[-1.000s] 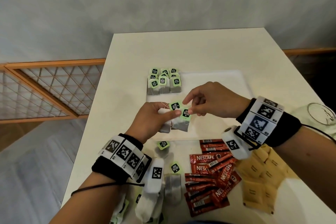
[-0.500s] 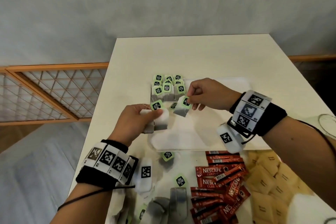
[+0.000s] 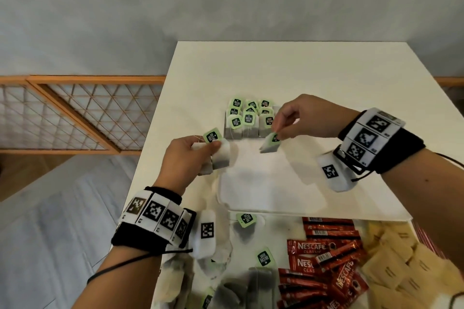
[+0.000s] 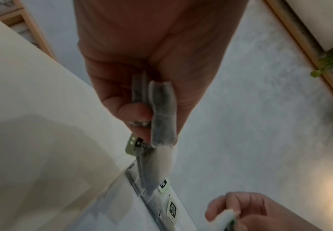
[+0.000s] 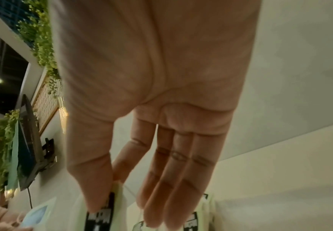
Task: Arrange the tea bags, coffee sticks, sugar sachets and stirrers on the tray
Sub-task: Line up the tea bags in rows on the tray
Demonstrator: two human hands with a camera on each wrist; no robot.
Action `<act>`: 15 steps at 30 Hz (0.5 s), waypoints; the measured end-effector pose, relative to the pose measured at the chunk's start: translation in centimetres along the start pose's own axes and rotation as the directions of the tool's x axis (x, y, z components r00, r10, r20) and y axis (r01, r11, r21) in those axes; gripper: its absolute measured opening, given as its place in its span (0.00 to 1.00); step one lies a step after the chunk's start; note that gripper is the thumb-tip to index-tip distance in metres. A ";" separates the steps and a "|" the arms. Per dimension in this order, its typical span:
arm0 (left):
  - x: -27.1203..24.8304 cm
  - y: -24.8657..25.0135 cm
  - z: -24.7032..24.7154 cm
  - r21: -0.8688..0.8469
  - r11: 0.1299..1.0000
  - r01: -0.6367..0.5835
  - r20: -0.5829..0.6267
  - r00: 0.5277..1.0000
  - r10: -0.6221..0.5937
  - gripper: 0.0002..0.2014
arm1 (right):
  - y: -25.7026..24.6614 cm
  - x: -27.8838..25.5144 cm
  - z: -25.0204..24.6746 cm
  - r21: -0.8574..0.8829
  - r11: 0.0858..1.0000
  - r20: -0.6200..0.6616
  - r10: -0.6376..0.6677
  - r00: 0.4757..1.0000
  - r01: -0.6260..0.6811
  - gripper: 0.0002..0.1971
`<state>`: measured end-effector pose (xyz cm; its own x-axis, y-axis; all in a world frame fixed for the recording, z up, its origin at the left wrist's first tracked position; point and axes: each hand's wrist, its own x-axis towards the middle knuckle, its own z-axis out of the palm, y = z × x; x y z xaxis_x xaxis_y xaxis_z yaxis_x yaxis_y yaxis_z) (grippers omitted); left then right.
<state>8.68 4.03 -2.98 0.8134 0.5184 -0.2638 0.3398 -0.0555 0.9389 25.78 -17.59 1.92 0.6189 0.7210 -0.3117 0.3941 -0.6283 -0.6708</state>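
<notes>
Paper and string, that is all a tea bag (image 3: 270,145) is: I judge it nearly weightless, soft, easy to crush and likely to swing on its thread. My right hand (image 3: 305,118) pinches this one at its top edge, thumb and forefinger closed on the green tag, the other fingers loosely extended, and it hangs over the tray (image 3: 271,193) just near of the far-left block of standing tea bags (image 3: 248,120). My left hand (image 3: 184,158) is curled round a small stack of bags (image 3: 221,155) (two at least, the exact count is hidden), thumb on top, one green tag poking out toward the far side.

The tag end is the sensible hold, I think, since it is the stiffest part and keeps my fingers off the filled pouch; squeezing the pouch itself could dent or tear it. Set down on its edge it may tip, so it probably wants to lean against the row.

Coffee sticks (image 3: 326,258) and sugar sachets (image 3: 396,258) lie on the table (image 3: 301,70), near of the tray, with loose tea bags (image 3: 247,223) at near left.
</notes>
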 end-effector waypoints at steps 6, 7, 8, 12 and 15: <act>-0.4 0.9 0.8 -0.005 1.000 -0.021 0.095 0.995 0.021 0.12 | 1.0 -1.2 -0.8 -0.052 0.997 0.102 0.070 0.992 -0.065 0.02; -0.8 1.1 0.9 -0.003 1.000 -0.025 0.127 0.992 0.025 0.13 | 0.9 -1.0 -0.6 -0.019 0.998 0.101 0.062 0.993 -0.061 0.02; -1.1 1.1 1.0 0.003 1.000 -0.030 0.150 0.988 0.030 0.12 | 0.8 -0.6 -0.3 0.013 0.999 0.099 0.051 0.994 -0.053 0.02; -1.9 1.0 0.8 0.067 0.997 -0.031 0.209 0.978 0.016 0.12 | -0.5 2.3 1.6 0.082 0.997 0.137 -0.004 0.990 -0.007 0.04; -2.2 0.9 0.7 0.092 0.996 -0.018 0.252 0.968 -0.006 0.10 | -1.5 4.4 3.2 0.079 0.997 0.145 -0.017 0.989 0.005 0.05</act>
<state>7.51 2.20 -1.70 0.9040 0.2874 -0.3167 0.3674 -0.1428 0.9190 25.77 -12.53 -0.64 0.5073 0.7660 -0.3948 0.3422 -0.5995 -0.7235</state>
